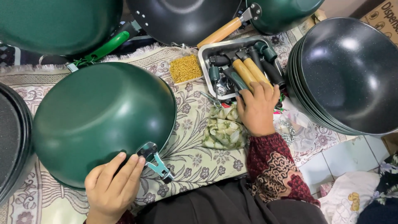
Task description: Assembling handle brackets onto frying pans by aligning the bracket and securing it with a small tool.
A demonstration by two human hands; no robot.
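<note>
A dark pan edge (12, 137) lies at far left. Next to it, an upturned green pan (95, 120) rests on the floral cloth (190, 145). The left hand (112, 186) lies flat on its near rim, fingers spread and gripping nothing, just beside the pan's metal handle bracket (154, 159). Further right sit a small tray of gold screws (185, 68) and a metal tray (207, 58) of wooden handles (248, 68). The right hand (258, 108) reaches into that tray, fingers half-curled on the handles; whether it grips one, I cannot tell. A stack of dark pans (348, 74) stands rightmost.
</note>
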